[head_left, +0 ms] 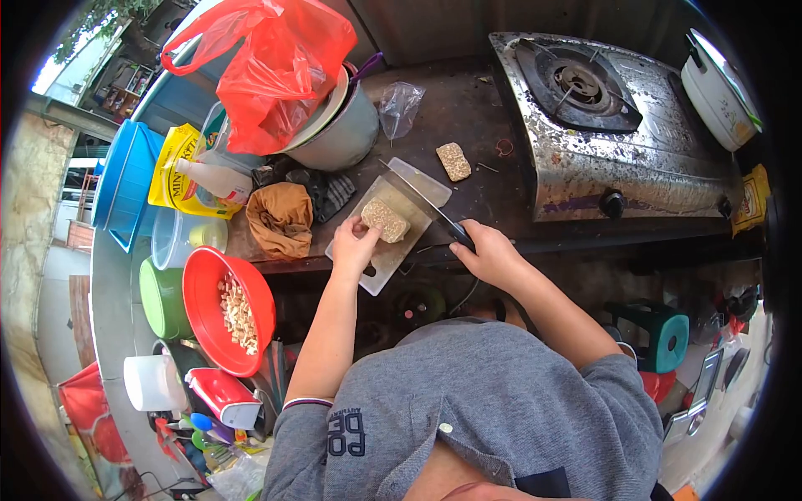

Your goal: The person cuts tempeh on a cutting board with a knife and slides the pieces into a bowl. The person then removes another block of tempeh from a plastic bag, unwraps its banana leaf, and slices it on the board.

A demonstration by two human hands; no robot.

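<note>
A pale, speckled block of tempeh [387, 219] lies on a translucent cutting board [386, 265]. My left hand [354, 247] grips the near left end of the block, fingers and thumb closed on it. Wrapped around a black handle, my right hand [491, 252] holds a knife [418, 194]. Its long blade slants up and left over the board, to the right of the tempeh and apart from it. Beyond the board's right side, a second tempeh block [454, 162] rests on the dark tabletop.
A red basin [198, 292] with many small pale cubes stands at left. A brown cloth [280, 219] lies beside the board. Behind are a metal pot [338, 134] topped by a red plastic bag [280, 71]. A gas stove [576, 159] occupies the right.
</note>
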